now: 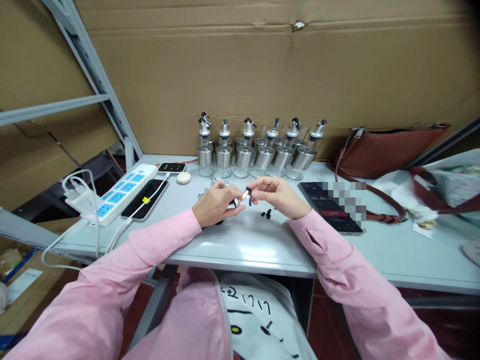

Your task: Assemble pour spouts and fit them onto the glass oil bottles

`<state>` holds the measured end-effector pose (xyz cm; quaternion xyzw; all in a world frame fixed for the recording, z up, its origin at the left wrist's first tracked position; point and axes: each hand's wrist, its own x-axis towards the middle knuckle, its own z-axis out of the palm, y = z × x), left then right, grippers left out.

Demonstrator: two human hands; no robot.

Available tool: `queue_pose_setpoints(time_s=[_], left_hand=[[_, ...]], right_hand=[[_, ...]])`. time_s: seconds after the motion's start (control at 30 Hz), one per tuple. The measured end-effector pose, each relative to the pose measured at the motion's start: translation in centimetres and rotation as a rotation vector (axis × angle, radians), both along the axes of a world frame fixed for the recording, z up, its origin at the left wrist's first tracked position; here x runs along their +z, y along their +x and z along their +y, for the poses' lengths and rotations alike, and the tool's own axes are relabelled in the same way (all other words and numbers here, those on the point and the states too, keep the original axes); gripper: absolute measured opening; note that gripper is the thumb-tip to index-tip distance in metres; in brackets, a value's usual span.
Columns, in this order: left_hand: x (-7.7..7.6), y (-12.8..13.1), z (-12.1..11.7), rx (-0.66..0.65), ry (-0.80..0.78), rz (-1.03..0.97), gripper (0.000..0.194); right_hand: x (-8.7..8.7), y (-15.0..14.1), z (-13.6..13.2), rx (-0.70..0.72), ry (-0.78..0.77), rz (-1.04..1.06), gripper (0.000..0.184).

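Note:
My left hand [216, 203] is closed around a silver pour spout [245, 195] with a ribbed black stopper. At the spout's tip, the fingers of my right hand [275, 194] pinch a small black flip cap [249, 196]. The two hands meet just above the table, and the fingers partly hide both parts. Several small black pieces [267, 214] lie on the table beside my right hand. More metal spout parts [203, 194] lie behind my left hand, mostly covered by it.
Rows of glass-and-steel oil bottles [244, 157] stand at the back, several with spouts. To the left are a power strip [123, 192], a phone [145, 199] and a round white case [183, 178]. A second phone [330, 207] and a brown bag [390, 150] are at the right.

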<state>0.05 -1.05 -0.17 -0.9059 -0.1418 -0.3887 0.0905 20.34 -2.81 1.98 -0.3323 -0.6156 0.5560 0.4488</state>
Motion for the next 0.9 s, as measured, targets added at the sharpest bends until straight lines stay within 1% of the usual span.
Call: queue_pose_setpoints(time_s=[0.27, 0.47, 0.7, 0.9], left_hand=[[0.01, 0.04, -0.04, 0.005, 0.024, -0.001, 0.014], [-0.02, 0.00, 0.00, 0.008, 0.027, 0.009, 0.015], [0.05, 0.10, 0.00, 0.004, 0.057, -0.008, 0.018], [-0.29, -0.01, 0.25, 0.010, 0.070, 0.016, 0.018]], right_hand=[[-0.23, 0.09, 0.08, 0.011, 0.000, 0.009, 0.022], [-0.40, 0.24, 0.27, 0.013, -0.052, 0.008, 0.029], [-0.78, -0.01, 0.39, 0.038, -0.046, 0.062, 0.025], [-1.00, -0.11, 0.45, 0.034, -0.050, 0.086, 0.027]])
